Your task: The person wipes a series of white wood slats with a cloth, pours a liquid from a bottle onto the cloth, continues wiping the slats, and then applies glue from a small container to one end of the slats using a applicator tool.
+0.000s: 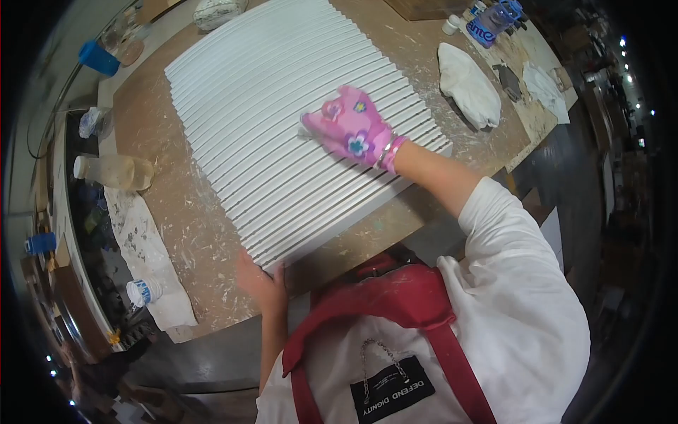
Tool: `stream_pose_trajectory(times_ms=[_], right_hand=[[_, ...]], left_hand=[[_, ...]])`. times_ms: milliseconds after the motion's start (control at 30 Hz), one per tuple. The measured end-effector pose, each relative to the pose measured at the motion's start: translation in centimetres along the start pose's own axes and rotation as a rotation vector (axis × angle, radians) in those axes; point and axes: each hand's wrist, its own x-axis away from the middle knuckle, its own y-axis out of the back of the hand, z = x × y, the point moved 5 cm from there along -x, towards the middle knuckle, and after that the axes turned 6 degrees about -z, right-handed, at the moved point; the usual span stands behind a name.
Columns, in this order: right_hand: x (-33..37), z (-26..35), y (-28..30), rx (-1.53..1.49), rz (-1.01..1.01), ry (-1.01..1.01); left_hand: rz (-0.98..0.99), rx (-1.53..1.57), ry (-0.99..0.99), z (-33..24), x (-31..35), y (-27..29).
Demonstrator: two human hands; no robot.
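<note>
A large white ribbed panel (282,120) lies on the worktable, its grooves running across it at a slant. My right hand (353,127), in a pink glove with a flower pattern, is closed and presses on the ribs right of the panel's middle. A small greyish edge shows under its fingers, too little to name. Bare, my left hand (261,279) grips the panel's near left corner, with the fingers partly hidden against its side.
The brown worktable (212,283) is flecked with white. A bottle of cloudy liquid (123,172), a paint-stained cloth (152,247) and a blue cup (99,58) stand or lie along the left. At the right are a white cloth bundle (470,85) and a purple-blue bottle (493,25).
</note>
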Motion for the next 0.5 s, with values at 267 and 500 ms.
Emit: stream_pose_trajectory(times_ms=[267, 500], right_hand=[[5.0, -13.7, 3.2, 0.110, -0.081, -0.416], [6.0, 1.5, 0.4, -0.146, -0.086, 0.073]], left_hand=[[0.013, -0.075, 0.038, -1.2, -0.2, 0.0], [0.032, -0.133, 0.097, 0.3, 0.6, -0.2]])
